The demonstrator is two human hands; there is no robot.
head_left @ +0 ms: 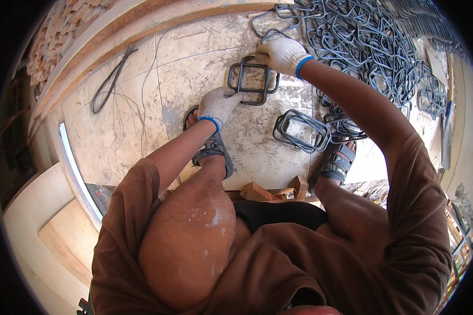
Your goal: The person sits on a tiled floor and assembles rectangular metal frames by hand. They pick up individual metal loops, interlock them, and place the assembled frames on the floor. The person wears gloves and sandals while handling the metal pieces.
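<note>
Two or more dark steel rebar stirrups [240,79], bent into rounded rectangles, lie crossed over each other between my hands on the dusty floor. My left hand [219,105], in a white knit glove with a blue cuff, pinches their lower left side. At their upper right corner, my gloved right hand [285,55] has its fingers closed on the bars; its fingertips are partly hidden. A small stack of stirrups [284,134] sits nearer to me, between my sandalled feet. Beyond my right hand spreads a large tangled heap of stirrups [362,47].
A looped bundle of thin dark wire [110,84] lies on the floor at the left. Long wooden boards [89,73] run along the far left. Wood offcuts [258,192] lie just in front of me. A pale metal strip [78,168] stands at the left.
</note>
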